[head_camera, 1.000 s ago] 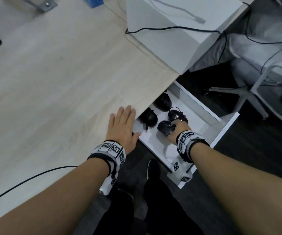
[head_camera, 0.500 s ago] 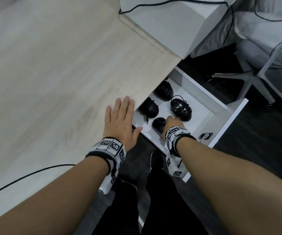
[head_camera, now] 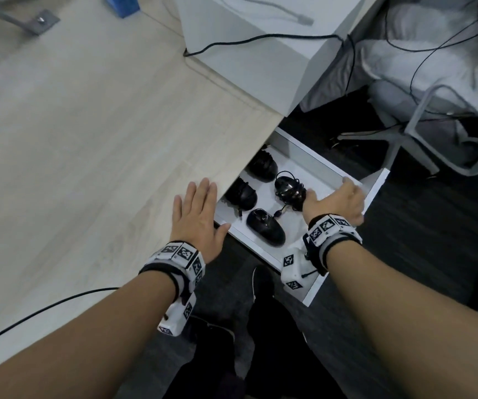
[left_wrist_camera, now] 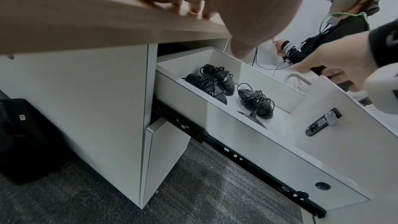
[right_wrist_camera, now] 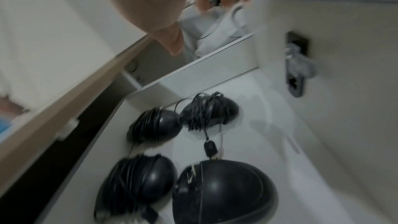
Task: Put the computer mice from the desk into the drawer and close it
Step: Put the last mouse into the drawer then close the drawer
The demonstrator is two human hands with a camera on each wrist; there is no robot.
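The white drawer stands pulled out under the wooden desk. Several black computer mice wound in their cables lie inside: a rear one, a left one, a right one and a front one. The right wrist view shows them from close up, the front mouse nearest. My right hand lies on the top edge of the drawer front, near its far corner, fingers curled over it. My left hand rests flat on the desk edge, holding nothing.
A white box with a black cable stands on the desk's far right. A chair base stands on the dark floor beyond the drawer. A lower drawer is ajar. Another person stands behind the drawer.
My right hand has left the front mouse lying in the drawer and moved right onto the drawer front's top edge. The left hand has stayed flat on the desk.
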